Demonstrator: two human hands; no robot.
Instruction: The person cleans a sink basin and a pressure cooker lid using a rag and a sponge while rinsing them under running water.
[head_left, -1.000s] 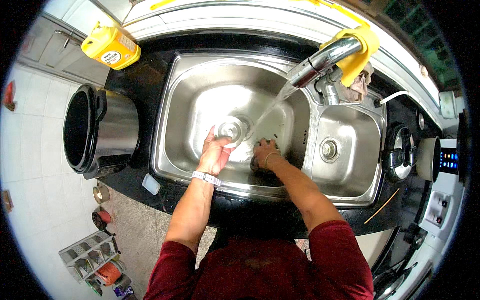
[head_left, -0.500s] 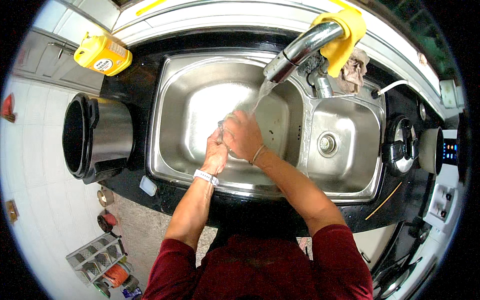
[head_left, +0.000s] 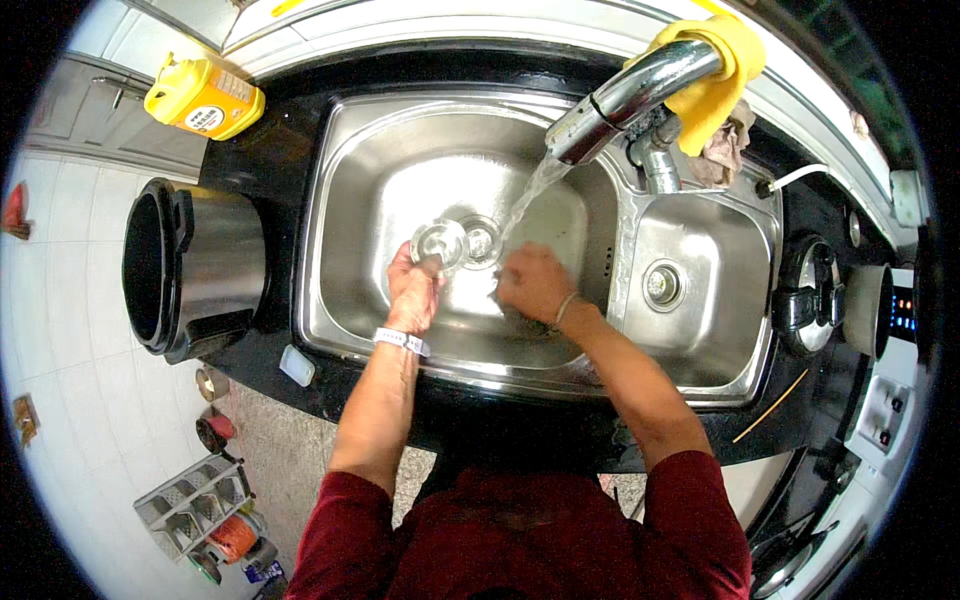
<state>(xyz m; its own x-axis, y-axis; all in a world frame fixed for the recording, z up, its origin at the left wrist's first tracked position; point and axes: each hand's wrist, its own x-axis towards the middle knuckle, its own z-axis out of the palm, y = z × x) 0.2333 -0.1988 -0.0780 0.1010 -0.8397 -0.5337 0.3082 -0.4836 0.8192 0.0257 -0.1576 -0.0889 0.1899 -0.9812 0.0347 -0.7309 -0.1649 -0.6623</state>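
Left grip (head_left: 411, 292) round clear cup (head_left: 440, 243), right grip (head_left: 537, 282) unclear; printed label (head_left: 207, 120) on yellow jug (head_left: 232, 92).

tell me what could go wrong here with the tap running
The clear round dish could slip: the left hand appears to grip it by its near edge, above the metal sink. Water running from the faucet falls close to the right hand, so it might splash. The yellow cloth draped over the faucet could slide off.
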